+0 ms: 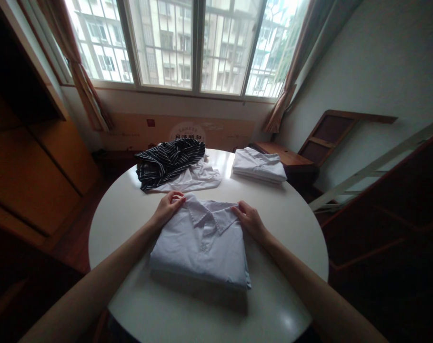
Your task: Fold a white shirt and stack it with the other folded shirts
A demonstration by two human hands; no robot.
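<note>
Daylight is let in by a wide window (pixel 162 43) beyond a round white table (pixel 109 216). On its near half a folded pale shirt (pixel 198 252) is laid, collar away; farther back, a striped garment (pixel 169 159) and a folded white stack (pixel 257 164) are placed. The shirt's top corners are pinched by the left hand (pixel 168 208) and right hand (pixel 252 220). Straightening seems under way; an even pull appears called for.

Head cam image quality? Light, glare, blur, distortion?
Head view: backlit, window brightest, lower corners nearly black; head view: glare patches on the round white table, shadow along the folded collared shirt's near edge; head view: wide-angle stretch outward, small print on the wall panel unreadably soft.
</note>
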